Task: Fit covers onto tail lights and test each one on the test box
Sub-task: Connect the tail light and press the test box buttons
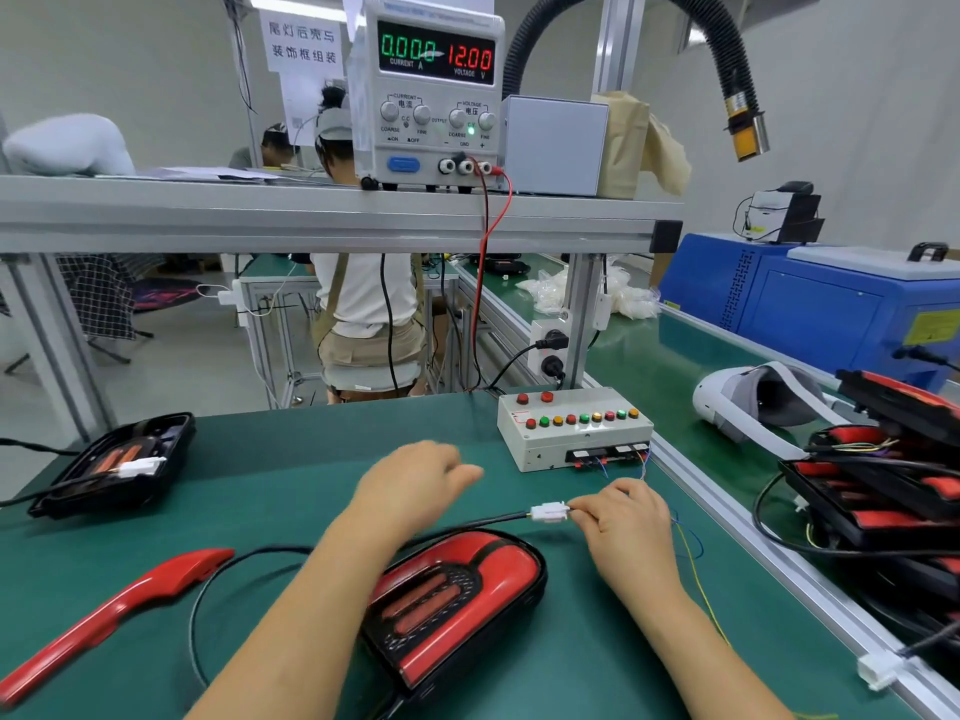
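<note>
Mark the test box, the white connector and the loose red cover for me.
test box [587,432]: head view, top face just below the lamp row.
white connector [549,511]: head view, middle of its housing.
loose red cover [114,618]: head view, midway along its length.

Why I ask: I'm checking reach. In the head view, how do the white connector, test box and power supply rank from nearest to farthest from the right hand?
1. White connector: pinched by the right hand, at its fingertips.
2. Test box: just beyond the hand, on the bench.
3. Power supply: up on the shelf, at the back.
</note>
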